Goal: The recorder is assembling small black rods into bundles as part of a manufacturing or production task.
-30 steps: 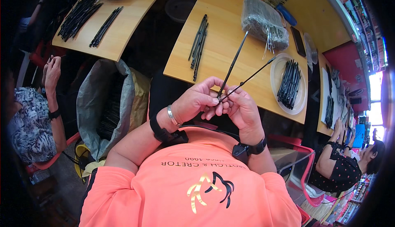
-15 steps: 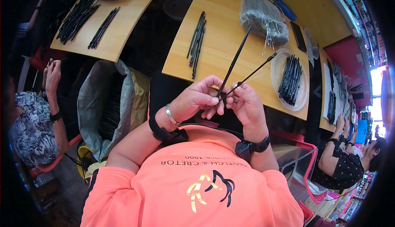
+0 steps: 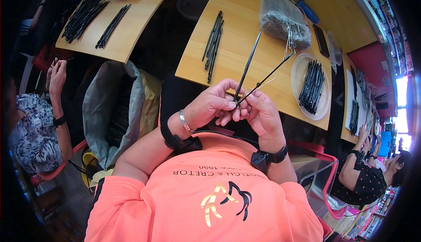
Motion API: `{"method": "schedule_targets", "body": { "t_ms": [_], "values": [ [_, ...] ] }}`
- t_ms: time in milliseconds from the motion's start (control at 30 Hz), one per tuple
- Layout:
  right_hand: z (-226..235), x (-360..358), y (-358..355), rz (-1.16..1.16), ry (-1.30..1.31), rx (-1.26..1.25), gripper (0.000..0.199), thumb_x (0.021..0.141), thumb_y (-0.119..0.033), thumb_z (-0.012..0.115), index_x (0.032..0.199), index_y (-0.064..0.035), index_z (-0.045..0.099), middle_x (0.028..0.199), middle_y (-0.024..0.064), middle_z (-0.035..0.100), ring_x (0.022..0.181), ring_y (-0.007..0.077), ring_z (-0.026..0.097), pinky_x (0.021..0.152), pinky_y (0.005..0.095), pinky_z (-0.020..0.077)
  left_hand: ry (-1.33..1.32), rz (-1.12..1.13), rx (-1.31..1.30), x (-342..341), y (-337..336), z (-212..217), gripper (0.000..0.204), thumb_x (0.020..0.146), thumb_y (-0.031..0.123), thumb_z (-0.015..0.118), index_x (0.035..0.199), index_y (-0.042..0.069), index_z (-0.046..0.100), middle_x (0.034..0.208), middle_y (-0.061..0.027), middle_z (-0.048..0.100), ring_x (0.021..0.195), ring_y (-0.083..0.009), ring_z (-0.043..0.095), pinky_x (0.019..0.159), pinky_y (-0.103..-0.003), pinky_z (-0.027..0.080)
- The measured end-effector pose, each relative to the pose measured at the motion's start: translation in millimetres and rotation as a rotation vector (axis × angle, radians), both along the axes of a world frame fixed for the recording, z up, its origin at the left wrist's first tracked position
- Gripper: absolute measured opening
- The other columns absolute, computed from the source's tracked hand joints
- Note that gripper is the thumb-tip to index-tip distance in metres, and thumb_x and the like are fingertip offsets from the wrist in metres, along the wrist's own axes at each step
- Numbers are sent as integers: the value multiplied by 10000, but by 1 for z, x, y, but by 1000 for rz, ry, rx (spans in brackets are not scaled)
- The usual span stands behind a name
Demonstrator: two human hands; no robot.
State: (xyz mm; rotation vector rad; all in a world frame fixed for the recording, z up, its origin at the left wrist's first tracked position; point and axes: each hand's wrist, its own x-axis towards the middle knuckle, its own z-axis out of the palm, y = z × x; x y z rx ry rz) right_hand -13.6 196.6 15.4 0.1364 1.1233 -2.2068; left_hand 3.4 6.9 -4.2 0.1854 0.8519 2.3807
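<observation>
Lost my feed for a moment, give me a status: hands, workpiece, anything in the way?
Left hand and right hand together, pinching two thin black rods and a fine wire. Held above the table edge. Nothing between hands and table.

Bare table [image 3: 237, 66] ahead; rod bundle [image 3: 213, 44] left, plate [image 3: 298, 73] right.

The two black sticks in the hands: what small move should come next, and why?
Probably a slight push of the thin wire further into the joint where the left hand and right hand pinch the two black sticks. The sticks spread out in a V from that one pinch point, and the wire runs out of it beside the right stick, so most of it looks not yet seated.
</observation>
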Motion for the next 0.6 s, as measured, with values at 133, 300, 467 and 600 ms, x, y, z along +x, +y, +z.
{"method": "schedule_targets", "body": {
  "t_ms": [133, 300, 467, 600],
  "values": [
    [-1, 1, 0, 1, 11, 3, 95, 905, -123, 548, 875, -34, 534, 745, 63, 606, 615, 128, 586, 572, 232, 497, 2, 26, -55, 1, 1, 5, 368, 834, 5, 523, 1175, 3, 385, 886, -173, 609, 627, -175, 623, 412, -202, 459],
    [-4, 0, 1, 2, 19, -11, 96, 905, -120, 542, 900, -24, 544, 743, 55, 605, 608, 122, 588, 568, 228, 499, 15, 18, -114, 2, 1, 12, 381, 833, 9, 510, 1193, 21, 385, 748, -147, 623, 454, -141, 544, 396, -197, 417],
    [-9, -2, 2, -20, -34, -19, 111, 886, -101, 541, 924, 3, 538, 717, 84, 601, 604, 185, 597, 575, 280, 509, 12, 17, -123, 2, 1, 13, 379, 834, 8, 512, 1191, 29, 386, 741, -148, 622, 441, -139, 532, 395, -198, 407],
    [-12, -2, 3, 14, 5, -20, 85, 902, -122, 542, 889, -39, 538, 755, 55, 616, 623, 129, 610, 583, 267, 535, 3, 30, -102, 2, 3, 8, 354, 838, 2, 509, 1170, 37, 393, 751, -154, 622, 445, -139, 531, 397, -199, 406]
  ]
}}
